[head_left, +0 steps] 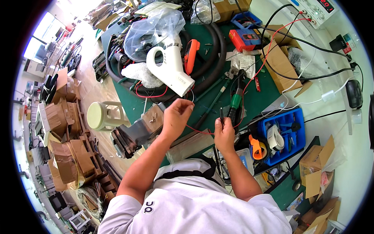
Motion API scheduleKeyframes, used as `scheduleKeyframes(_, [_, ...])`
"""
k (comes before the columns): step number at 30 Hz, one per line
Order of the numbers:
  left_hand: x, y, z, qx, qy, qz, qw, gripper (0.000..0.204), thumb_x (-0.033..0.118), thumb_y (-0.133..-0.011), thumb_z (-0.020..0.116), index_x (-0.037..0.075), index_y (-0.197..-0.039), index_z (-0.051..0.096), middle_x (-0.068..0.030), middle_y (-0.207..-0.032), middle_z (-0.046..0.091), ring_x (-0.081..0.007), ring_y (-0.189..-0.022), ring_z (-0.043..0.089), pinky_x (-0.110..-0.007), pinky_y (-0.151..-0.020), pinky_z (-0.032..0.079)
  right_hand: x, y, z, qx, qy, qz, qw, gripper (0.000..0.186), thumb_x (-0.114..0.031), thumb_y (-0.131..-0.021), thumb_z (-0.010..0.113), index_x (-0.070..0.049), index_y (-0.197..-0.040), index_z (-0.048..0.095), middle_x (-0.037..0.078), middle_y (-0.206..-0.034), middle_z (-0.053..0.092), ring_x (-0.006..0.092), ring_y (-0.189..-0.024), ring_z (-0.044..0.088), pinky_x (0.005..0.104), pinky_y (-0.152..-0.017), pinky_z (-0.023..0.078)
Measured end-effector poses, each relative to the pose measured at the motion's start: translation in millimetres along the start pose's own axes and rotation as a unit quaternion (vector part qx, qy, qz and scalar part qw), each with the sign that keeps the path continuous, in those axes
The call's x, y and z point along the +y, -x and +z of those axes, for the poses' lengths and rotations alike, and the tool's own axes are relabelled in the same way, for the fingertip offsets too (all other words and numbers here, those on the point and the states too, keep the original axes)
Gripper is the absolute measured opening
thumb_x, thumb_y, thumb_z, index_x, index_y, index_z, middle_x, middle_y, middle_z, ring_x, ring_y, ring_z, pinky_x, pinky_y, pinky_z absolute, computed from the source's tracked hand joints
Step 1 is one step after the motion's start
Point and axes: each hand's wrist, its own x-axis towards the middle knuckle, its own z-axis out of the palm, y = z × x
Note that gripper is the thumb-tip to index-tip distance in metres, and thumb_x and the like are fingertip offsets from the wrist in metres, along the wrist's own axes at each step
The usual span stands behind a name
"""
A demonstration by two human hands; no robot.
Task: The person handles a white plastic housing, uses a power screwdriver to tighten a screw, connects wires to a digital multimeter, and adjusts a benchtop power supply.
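Note:
My left hand (177, 117) is closed in a pinch below the white plastic appliance housing (171, 72), near thin wires hanging from it; whatever it holds is hidden. My right hand (224, 134) grips a slim black probe-like tool (221, 114) upright. A red lead (200, 130) runs near both hands. Just beyond my right hand lies a green-and-black handled tool (236, 102). An orange handheld meter (190, 56) rests beside the housing.
A green work mat (257, 99) carries black hoses, plastic bags and a red case (244, 39). A blue divided bin (292, 132) sits at right, below a power supply (313, 11) with cables. A stool (97, 116) and cardboard piles (70, 156) stand at left.

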Motion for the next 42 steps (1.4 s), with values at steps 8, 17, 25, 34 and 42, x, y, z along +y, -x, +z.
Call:
scheduleKeyframes(8, [20,-30,-31,0.028,-0.005,0.034,0.999,0.013,0.005,-0.093,0.063,-0.003,-0.104,0.063,-0.0061,-0.096,0.07,-0.0087,-0.081,0.063,-0.023,-0.075,0.051,2,14,9,-0.163,0.109,0.023,0.98,0.043,-0.035,-0.093,0.065,-0.001,-0.071,0.051,0.013,-0.072,0.06,0.0304,-0.063,0.06,0.0396,-0.055,0.044])
scheduleKeyframes(17, [39,-42,-39,0.006,0.016,-0.011,1.0,0.017,0.009,-0.093,0.065,-0.003,-0.104,0.064,-0.0061,-0.095,0.069,-0.0103,-0.082,0.065,-0.024,-0.076,0.053,19,29,51,-0.251,0.241,-0.118,0.93,0.053,-0.021,-0.09,0.06,-0.009,-0.139,0.043,0.017,-0.093,0.07,0.0389,-0.069,0.067,0.0467,-0.061,0.054])
scheduleKeyframes(25, [39,-41,-43,0.003,0.022,-0.014,1.0,0.016,0.01,-0.094,0.064,-0.002,-0.104,0.063,-0.0073,-0.096,0.069,-0.0108,-0.083,0.065,-0.024,-0.077,0.053,26,32,58,-0.188,0.177,-0.086,0.962,0.048,-0.025,-0.094,0.059,-0.008,-0.136,0.044,0.017,-0.085,0.071,0.0391,-0.066,0.067,0.0489,-0.059,0.053])
scheduleKeyframes(34, [33,-38,-37,-0.011,0.015,-0.012,1.0,0.016,0.009,-0.093,0.065,-0.003,-0.104,0.063,-0.0059,-0.093,0.068,-0.0105,-0.081,0.063,-0.024,-0.075,0.052,6,7,28,-0.078,0.03,-0.011,0.996,0.026,-0.027,-0.095,0.059,-0.003,-0.105,0.061,0.014,-0.071,0.066,0.0332,-0.062,0.065,0.0426,-0.058,0.051])
scheduleKeyframes(42, [31,-42,-35,-0.014,0.025,-0.004,1.0,0.017,0.01,-0.093,0.066,-0.002,-0.104,0.064,-0.0049,-0.092,0.067,-0.0102,-0.08,0.063,-0.024,-0.075,0.052,4,5,27,-0.16,0.126,0.0,0.979,0.027,-0.026,-0.092,0.062,-0.001,-0.1,0.054,0.017,-0.075,0.066,0.0378,-0.069,0.065,0.045,-0.062,0.052])
